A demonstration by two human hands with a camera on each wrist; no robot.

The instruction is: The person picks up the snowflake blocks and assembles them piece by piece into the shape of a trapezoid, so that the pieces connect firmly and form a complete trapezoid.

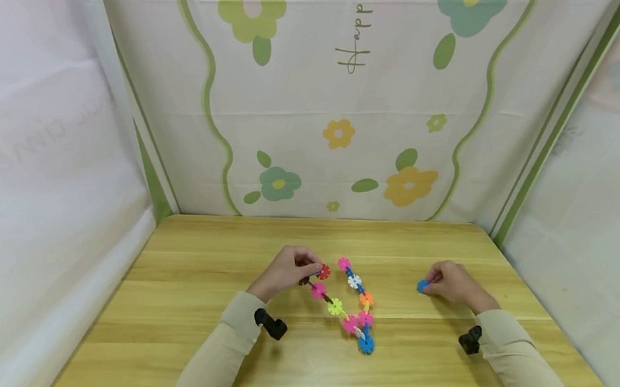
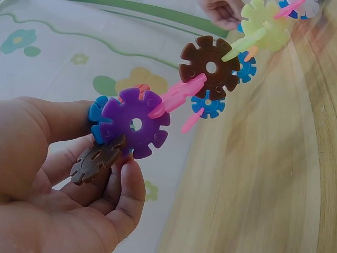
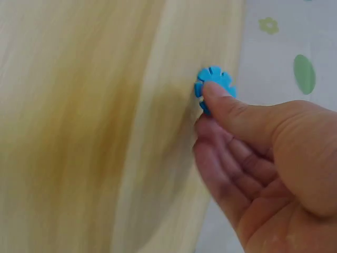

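Observation:
My left hand (image 1: pixel 289 269) pinches one end of a chain of interlocking notched plastic discs (image 1: pixel 334 306). In the left wrist view, thumb and fingers hold a blue disc (image 2: pixel 96 110) joined to a purple disc (image 2: pixel 117 118), with a brown disc (image 2: pixel 92 164) slotted in below. A red disc (image 1: pixel 324 272) shows beside the fingertips in the head view. From there the chain bends round a blue disc (image 1: pixel 366 344) nearest me and runs back to a pink disc (image 1: pixel 343 263). Off to the right, my right hand (image 1: pixel 456 283) pinches a single blue disc (image 3: pixel 225 80) between thumb and fingers.
Both hands work over a wood-grain table (image 1: pixel 283 377). A flower-printed white cloth (image 1: pixel 302 107) hangs behind its far edge, and pale cloth walls (image 1: pixel 51 181) stand at both sides. A black wrist mount (image 1: pixel 271 324) sits on each forearm.

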